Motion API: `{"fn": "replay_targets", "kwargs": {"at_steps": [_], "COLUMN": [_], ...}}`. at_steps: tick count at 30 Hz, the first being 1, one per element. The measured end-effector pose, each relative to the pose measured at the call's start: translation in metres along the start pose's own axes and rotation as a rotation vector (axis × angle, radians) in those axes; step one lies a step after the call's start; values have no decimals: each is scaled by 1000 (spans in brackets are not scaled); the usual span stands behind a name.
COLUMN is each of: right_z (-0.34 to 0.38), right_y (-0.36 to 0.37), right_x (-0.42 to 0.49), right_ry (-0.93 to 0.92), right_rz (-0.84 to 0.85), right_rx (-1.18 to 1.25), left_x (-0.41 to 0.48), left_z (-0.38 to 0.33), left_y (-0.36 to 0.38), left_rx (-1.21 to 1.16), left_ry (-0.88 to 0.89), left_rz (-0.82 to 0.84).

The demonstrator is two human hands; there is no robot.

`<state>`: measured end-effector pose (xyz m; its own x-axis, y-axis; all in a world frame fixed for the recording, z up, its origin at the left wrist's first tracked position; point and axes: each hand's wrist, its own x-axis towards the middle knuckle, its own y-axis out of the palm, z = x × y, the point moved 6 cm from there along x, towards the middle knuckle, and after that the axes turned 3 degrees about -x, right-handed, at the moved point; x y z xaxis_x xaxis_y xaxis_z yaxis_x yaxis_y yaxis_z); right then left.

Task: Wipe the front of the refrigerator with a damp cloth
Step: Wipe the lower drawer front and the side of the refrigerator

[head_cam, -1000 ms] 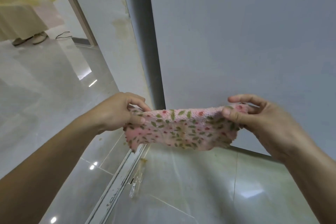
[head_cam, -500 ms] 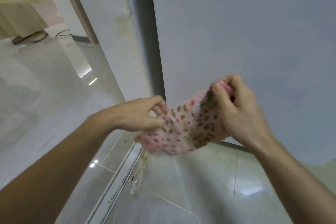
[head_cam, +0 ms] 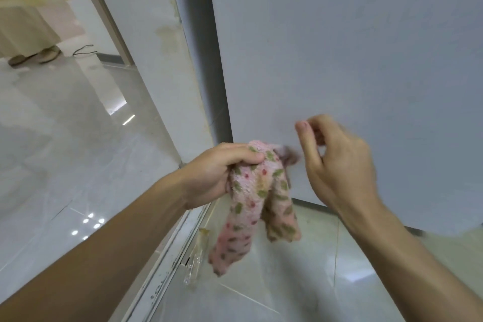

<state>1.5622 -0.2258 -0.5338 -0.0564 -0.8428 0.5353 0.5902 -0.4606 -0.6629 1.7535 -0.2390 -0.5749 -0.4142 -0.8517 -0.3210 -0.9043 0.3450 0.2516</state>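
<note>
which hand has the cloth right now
The left hand grips the pink leaf-patterned cloth, which hangs down from its fist. The right hand, beside it, has loosely curled fingers and holds nothing.

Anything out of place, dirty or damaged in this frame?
Two things. The white wall panel left of the refrigerator carries yellowish-brown stains. A clear plastic piece lies on the floor by the door track. The cloth, hanging bunched from the left hand, looks intact.

pink leaf-print cloth (head_cam: 257, 204) hanging bunched, pale refrigerator (head_cam: 352, 60)
</note>
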Motion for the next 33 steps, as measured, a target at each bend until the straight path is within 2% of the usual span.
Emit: {"fn": "replay_targets", "kwargs": {"at_steps": [1,2,4,5,6,8,9,11,13,16,19,22,24,26,28,31,33], "right_z": [-8,-18,-34,-40,-40,-26,-23,-18,-16,-12,-23,-17,-15,-18,-23,-33,-32], "right_y": [-1,4,32,47,62,82,87,91,91,84,79,82,83,80,74,58,43], "right_x": [-11,-21,-47,-63,-79,-101,-104,-102,-96,-85,-84,-89,-96,-97,-94,-90,-85], "right_ry": [40,110,319,460,639,906,917,863,802,717,801,852,910,905,925,952,904], "right_rz": [4,85,427,607,746,881,896,886,826,633,424,520,582,568,461,265,189], "right_rx": [-14,-25,45,206,504,1114,1281,1421,1396,1304,1238,1369,1373,1323,1219,1000,921], "left_x": [-3,-7,-15,-17,-18,-19,-19,-19,-19,-22,-23,-24,-25,-26,-26,-30,-31], "left_z": [0,-1,-2,-1,-1,1,2,3,3,-1,-4,-7,-11,-15,-19,-20,-22], "left_y": [-3,-5,-9,-12,-13,-15,-15,-11,-9,-8,-7,-7,-6,-8,-14,-22,-23], "left_rx": [-9,-24,-72,-92,-114,-167,-191,-217,-197,-118,94,225,357,562,733,700,595], "left_ry": [1,-2,-3,-4,-9,-33,-52,-87,-107,-136,-176,-196,-183,-151,-95,-15,36], "left_rz": [11,16,-7,-34,-62,-112,-131,-142,-141,-126,-127,-187,-222,-276,-371,-521,-489]}}
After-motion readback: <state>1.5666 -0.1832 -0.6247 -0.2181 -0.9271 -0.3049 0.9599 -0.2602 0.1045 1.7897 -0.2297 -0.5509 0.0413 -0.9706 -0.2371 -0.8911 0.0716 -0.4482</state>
